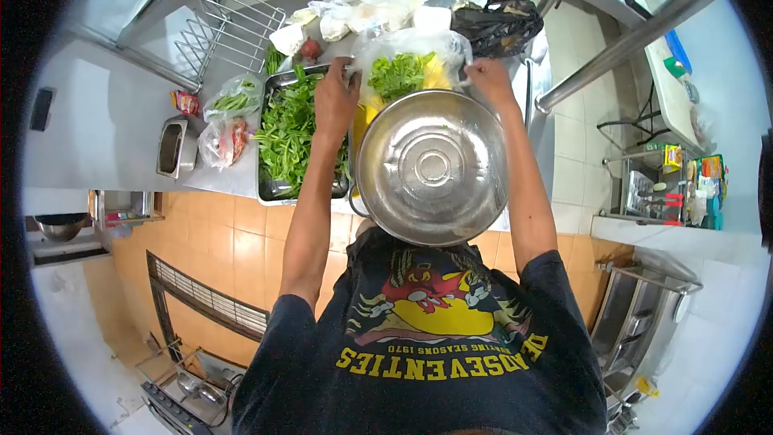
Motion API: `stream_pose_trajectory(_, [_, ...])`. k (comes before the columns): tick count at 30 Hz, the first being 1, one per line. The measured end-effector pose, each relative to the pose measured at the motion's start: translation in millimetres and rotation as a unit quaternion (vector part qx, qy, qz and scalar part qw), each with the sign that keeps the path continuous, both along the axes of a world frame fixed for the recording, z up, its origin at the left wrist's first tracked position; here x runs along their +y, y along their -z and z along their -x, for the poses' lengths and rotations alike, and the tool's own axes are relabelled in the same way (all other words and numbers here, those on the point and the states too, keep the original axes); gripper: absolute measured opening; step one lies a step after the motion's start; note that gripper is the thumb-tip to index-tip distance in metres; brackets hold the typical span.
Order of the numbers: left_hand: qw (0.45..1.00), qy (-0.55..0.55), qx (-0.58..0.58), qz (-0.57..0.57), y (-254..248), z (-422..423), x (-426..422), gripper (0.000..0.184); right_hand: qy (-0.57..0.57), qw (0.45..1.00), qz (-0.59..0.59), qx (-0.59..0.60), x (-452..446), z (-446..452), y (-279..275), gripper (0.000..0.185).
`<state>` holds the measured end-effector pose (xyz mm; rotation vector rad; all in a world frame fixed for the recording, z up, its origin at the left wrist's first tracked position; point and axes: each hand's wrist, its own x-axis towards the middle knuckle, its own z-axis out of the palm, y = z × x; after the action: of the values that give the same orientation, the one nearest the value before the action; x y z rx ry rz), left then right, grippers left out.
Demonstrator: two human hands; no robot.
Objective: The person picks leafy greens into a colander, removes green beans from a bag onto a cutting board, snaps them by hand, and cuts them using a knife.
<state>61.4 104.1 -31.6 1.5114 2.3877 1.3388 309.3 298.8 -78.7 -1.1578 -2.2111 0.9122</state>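
Note:
A clear plastic bag [411, 42] with leafy greens [400, 74] in it lies on the counter, its mouth facing me. My left hand [336, 95] is closed at the bag's left edge, fingers curled on the plastic. On the opposite side, my right hand [489, 80] pinches the right edge in a closed grip. Just in front of my body, between my forearms, sits a large metal bowl [432, 167] with nothing in it. Something yellow [366, 115] shows partly beneath the bowl and bag. Left of my left forearm, a metal tray [283, 196] holds loose leafy greens [286, 133].
Behind the bag lie white plastic bags [374, 2], a black bag [501, 24] and a red onion [311, 49]. To the left are a wire rack [229, 28], bagged vegetables [233, 98] and a small metal container [175, 147]. A metal post [628, 42] stands at right.

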Motion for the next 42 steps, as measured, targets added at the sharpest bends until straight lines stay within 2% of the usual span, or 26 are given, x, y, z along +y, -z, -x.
stream_pose_trajectory(1, [0.998,0.021,-0.056,0.036,2,11,4,0.029,0.012,0.997,0.042,0.06,1,10,-21,0.028])
stream_pose_trajectory(3, [0.972,0.088,-0.209,-0.067,-1,30,22,0.026,0.04,0.974,0.133,0.176,2,26,-57,0.025])
stream_pose_trajectory(5, [0.902,0.139,-0.371,-0.172,-15,41,41,0.024,0.019,0.965,0.103,0.24,8,39,-91,0.022])
stream_pose_trajectory(8, [0.901,0.099,-0.382,-0.179,-69,34,36,0.028,0.02,0.933,0.081,0.351,3,49,-135,0.022])
stream_pose_trajectory(11, [0.896,0.115,-0.39,-0.18,-70,44,37,0.034,0.032,0.954,0.034,0.297,3,48,-137,0.024])
stream_pose_trajectory(14, [0.926,0.128,-0.351,-0.049,-37,57,34,0.039,-0.024,0.977,0.069,0.201,9,36,-104,0.027])
stream_pose_trajectory(17, [0.937,0.122,-0.324,-0.045,-38,45,13,0.044,-0.007,0.988,-0.033,0.151,0,2,-80,0.031])
stream_pose_trajectory(19, [0.944,0.147,-0.288,-0.06,-24,53,3,0.047,0.033,0.993,-0.043,0.106,-38,-27,-96,0.035])
stream_pose_trajectory(21, [0.947,0.155,-0.273,-0.075,-23,48,-12,0.047,0.027,0.999,-0.035,-0.017,-49,-65,-73,0.041])
stream_pose_trajectory(23, [0.938,0.156,-0.297,-0.09,-20,39,-25,0.049,0.026,0.994,0.031,-0.1,-70,-92,-61,0.047])
stream_pose_trajectory(26, [0.927,0.136,-0.345,-0.055,-21,22,-39,0.051,0.02,0.985,0.118,-0.12,-108,-117,-53,0.05])
stream_pose_trajectory(29, [0.922,0.121,-0.365,-0.056,-21,0,-46,0.05,0.014,0.975,0.204,-0.093,-124,-125,-33,0.042])
stream_pose_trajectory(30, [0.925,0.126,-0.353,-0.056,-18,-3,-48,0.051,0.015,0.967,0.25,-0.051,-126,-126,-26,0.031])
stream_pose_trajectory(33, [0.927,0.113,-0.353,-0.052,-8,-6,-47,0.054,0.039,0.964,0.26,-0.029,-136,-136,-18,0.025])
stream_pose_trajectory(37, [0.931,0.114,-0.338,-0.077,-11,-7,-58,0.054,0.072,0.968,0.24,-0.006,-146,-143,-31,0.028])
stream_pose_trajectory(40, [0.934,0.093,-0.335,-0.082,-9,-7,-66,0.052,0.065,0.981,0.182,0.001,-146,-161,-47,0.029])
stream_pose_trajectory(42, [0.934,0.09,-0.335,-0.082,-7,-8,-72,0.051,0.105,0.977,0.186,-0.013,-143,-178,-51,0.029])
